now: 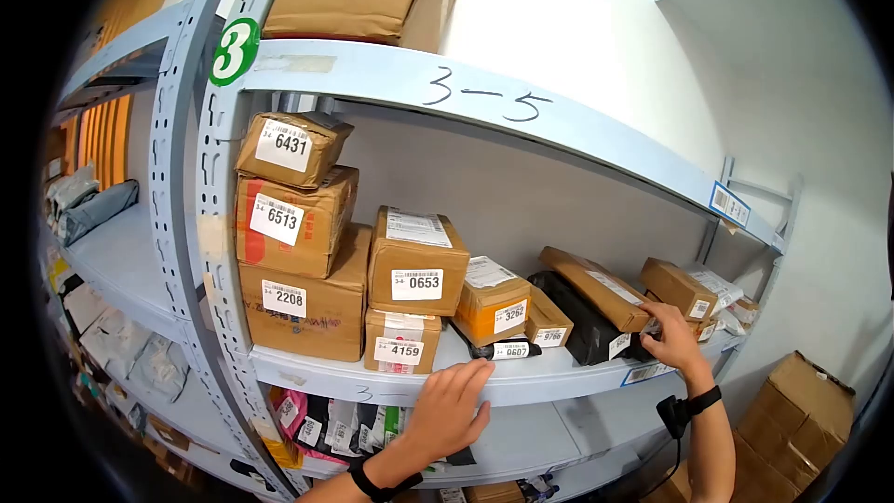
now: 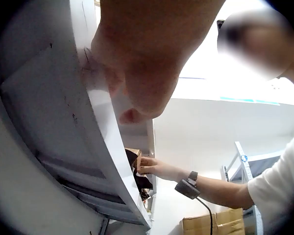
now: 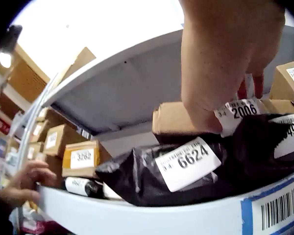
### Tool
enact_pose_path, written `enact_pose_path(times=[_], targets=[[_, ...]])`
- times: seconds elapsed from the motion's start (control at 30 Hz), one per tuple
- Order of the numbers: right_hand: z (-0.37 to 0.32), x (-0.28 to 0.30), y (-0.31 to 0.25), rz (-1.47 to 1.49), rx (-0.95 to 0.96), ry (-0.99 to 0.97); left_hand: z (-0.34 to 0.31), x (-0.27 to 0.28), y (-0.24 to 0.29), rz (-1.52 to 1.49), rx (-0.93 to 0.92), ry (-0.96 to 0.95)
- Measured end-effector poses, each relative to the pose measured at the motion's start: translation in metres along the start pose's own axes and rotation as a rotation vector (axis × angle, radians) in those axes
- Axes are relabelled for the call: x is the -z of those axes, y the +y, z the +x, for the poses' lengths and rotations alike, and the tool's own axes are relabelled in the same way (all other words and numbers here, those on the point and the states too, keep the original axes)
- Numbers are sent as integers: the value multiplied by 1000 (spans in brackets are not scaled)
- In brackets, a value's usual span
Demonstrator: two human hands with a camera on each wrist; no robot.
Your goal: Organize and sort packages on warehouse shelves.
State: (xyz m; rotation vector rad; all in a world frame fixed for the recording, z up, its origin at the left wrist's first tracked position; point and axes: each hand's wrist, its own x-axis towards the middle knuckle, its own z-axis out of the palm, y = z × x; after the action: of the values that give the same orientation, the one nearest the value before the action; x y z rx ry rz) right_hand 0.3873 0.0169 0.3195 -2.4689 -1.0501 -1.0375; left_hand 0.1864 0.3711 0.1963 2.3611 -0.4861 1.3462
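Note:
My right hand (image 1: 675, 340) is at the near end of a long cardboard box (image 1: 591, 287), with fingers on its top edge and the thumb lower at its front. That box lies tilted on a black-wrapped parcel (image 1: 585, 328). In the right wrist view the hand (image 3: 230, 58) grips beside the label 2006 (image 3: 244, 110), above the black parcel (image 3: 137, 174) labelled 6624; some fingertips are hidden. My left hand (image 1: 453, 410) rests at the shelf's front edge, fingers extended, below the small black parcel (image 1: 510, 350) labelled 0607, and holds nothing.
Boxes 6431 (image 1: 284, 146), 6513 (image 1: 277, 220) and 2208 (image 1: 284, 298) are stacked at the left upright. Box 0653 (image 1: 417, 284) sits on box 4159 (image 1: 399, 350). More parcels lie at the right end. Bagged parcels (image 1: 340, 428) fill the shelf below; a large carton (image 1: 801, 410) stands lower right.

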Motion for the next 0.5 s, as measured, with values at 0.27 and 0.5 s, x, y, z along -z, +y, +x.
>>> enact_pose_path(times=[0.27, 0.5], targets=[[5, -24, -1, -58, 0, 122, -4, -1, -1, 45, -11, 59], [11, -24, 14, -144, 13, 246, -5, -1, 0, 26, 8, 65]])
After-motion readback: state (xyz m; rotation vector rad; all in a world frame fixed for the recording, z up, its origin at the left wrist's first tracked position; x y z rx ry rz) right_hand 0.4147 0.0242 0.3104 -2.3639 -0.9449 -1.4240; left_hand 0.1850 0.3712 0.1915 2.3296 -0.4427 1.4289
